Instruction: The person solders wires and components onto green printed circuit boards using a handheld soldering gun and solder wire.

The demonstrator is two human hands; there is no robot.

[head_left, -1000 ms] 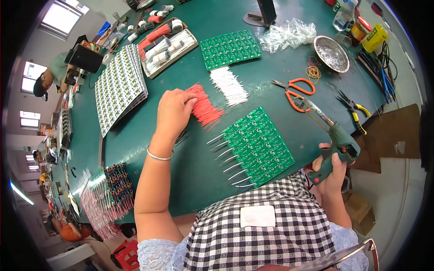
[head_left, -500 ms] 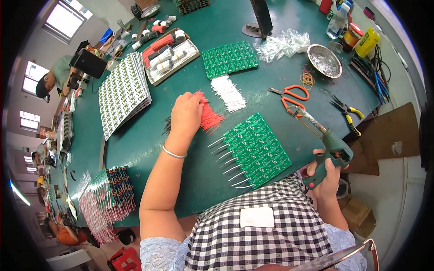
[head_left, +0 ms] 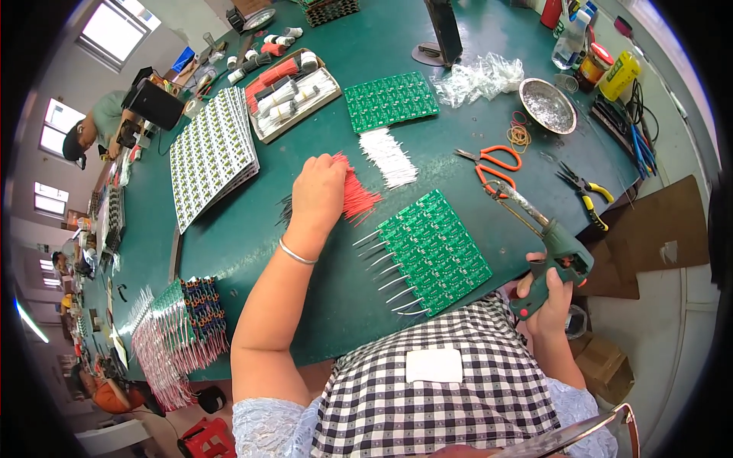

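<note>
My left hand reaches over the pile of red wires, its fingers bent and pinched at the pile's upper left end. The fingertips are partly hidden, so how many wires they grip is unclear. Black wires stick out beside that hand. In my right hand is a green soldering gun, its tip pointing up and left toward the orange pliers. A green circuit board panel lies in front of me, white wires jutting from its left edge. Short white wires lie beyond the red ones.
Orange-handled pliers and yellow-black cutters lie right. Behind are another green panel, a metal bowl, crumpled plastic and a box of wire bundles. White panels and wired boards stand left; a person sits beyond.
My left hand stays at the red wires and has shifted only slightly. The soldering gun in my right hand has barely moved; the view has tilted a little.
</note>
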